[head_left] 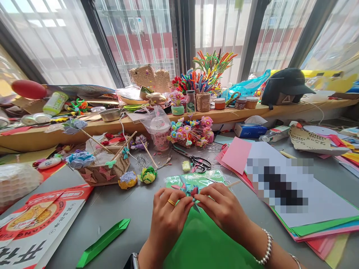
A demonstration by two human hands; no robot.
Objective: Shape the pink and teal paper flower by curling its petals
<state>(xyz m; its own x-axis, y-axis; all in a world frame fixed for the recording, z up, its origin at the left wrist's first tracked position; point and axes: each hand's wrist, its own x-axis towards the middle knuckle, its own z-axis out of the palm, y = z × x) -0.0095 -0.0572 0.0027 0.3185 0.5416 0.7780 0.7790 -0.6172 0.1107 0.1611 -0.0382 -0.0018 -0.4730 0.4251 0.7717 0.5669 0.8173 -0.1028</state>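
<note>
The folded paper piece (pixel 193 190), coloured pink, red and blue, is held at centre front, above the green sheet (pixel 209 243). It is pinched from 2 sides: by the fingertips of the left hand (pixel 168 220) and by those of the right hand (pixel 226 209), with both hands brought close together. Its full shape cannot be made out, as much of it is covered by the fingers. Low weight, crisp folds and easily crushed points are to be expected; hold should be taken at the thicker folded base, with light pressure, and the thin tips should be left free. Beyond the hands, scissors (pixel 199 164) are laid; at left, a folded green strip (pixel 103 243); at right, a paper stack (pixel 322 220)
</note>
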